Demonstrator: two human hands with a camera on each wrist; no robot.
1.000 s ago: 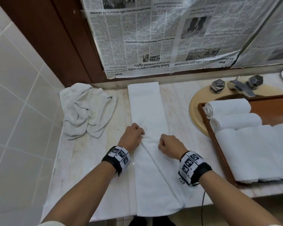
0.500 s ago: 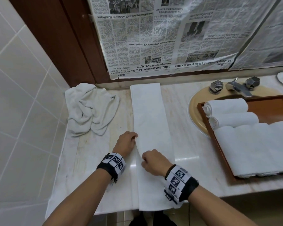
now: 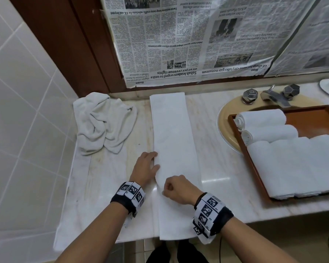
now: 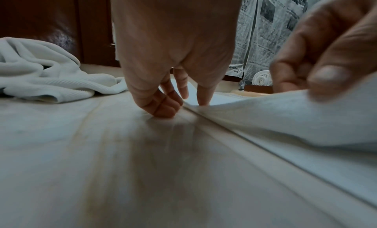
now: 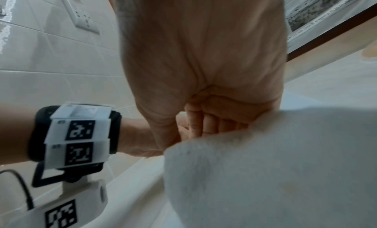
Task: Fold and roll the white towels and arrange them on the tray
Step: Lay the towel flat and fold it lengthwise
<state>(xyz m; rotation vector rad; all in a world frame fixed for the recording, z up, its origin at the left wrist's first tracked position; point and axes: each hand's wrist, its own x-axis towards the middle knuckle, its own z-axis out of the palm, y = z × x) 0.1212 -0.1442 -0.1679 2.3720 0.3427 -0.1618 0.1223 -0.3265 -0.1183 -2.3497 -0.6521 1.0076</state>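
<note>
A long white towel lies folded into a narrow strip down the marble counter, from the back wall to the front edge. My left hand sits at its left edge, fingertips down on the counter and the towel's border. My right hand is curled and pinches that same left edge, lifting it slightly; the cloth bulges under the fist. The brown tray at the right holds two rolled towels and a stack of folded towels.
A crumpled white towel lies at the back left against the tiled wall. The tray rests over a beige sink with a metal faucet. Newspaper covers the wall behind. The counter's front edge is just below my wrists.
The near part of the towel, wide with a diagonal flap a second ago, is now a narrow strip. Both hands have moved left and nearer the front edge.
</note>
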